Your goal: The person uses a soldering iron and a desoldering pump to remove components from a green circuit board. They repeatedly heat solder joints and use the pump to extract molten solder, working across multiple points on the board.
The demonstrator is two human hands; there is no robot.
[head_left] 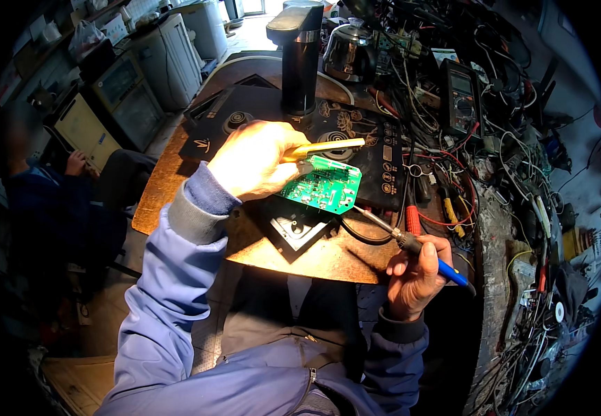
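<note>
My left hand [262,161] is closed on a green circuit board [326,186] at its upper left, with the solder side up. A yellow bar-shaped tool [335,147] also sticks out of its fingers, above the board. My right hand [417,277] grips a soldering iron [446,269] by its blue handle. The iron's metal shaft points up and left, its tip at or near the board's lower right corner; contact is too small to tell. Under the board lies a square, light-coloured part [292,232] with a dark round centre.
Behind the board stands a black tea-stove panel [384,159] with a dark spout column [299,69] and a kettle [349,52]. Tangled wires, a multimeter [461,97] and red-handled and yellow-handled tools crowd the right. Another person [58,187] sits at the left.
</note>
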